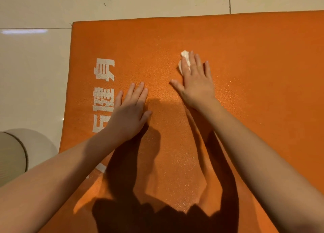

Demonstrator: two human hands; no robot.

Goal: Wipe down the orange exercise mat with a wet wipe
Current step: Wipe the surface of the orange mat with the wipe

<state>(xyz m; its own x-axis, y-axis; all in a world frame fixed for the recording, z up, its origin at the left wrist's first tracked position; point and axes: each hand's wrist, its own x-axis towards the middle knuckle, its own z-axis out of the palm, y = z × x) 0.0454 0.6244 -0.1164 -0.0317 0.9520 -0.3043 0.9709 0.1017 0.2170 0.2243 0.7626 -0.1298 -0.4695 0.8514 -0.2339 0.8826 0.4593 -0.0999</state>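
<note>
The orange exercise mat (pixel 245 60) fills most of the head view, with white printed characters (pixel 103 85) along its left side. My right hand (pixel 196 81) lies flat with straight fingers, pressing a crumpled white wet wipe (pixel 185 56) onto the mat; the wipe shows past my fingertips. My left hand (pixel 130 110) rests flat on the mat to the left, fingers straight, holding nothing. A damp sheen shows on the mat to the right of and below my right hand.
Pale floor tiles (pixel 35 74) surround the mat at the top and left. A round grey-white container (pixel 14 155) stands on the floor by the mat's lower left edge. My arms' shadows fall across the lower middle of the mat.
</note>
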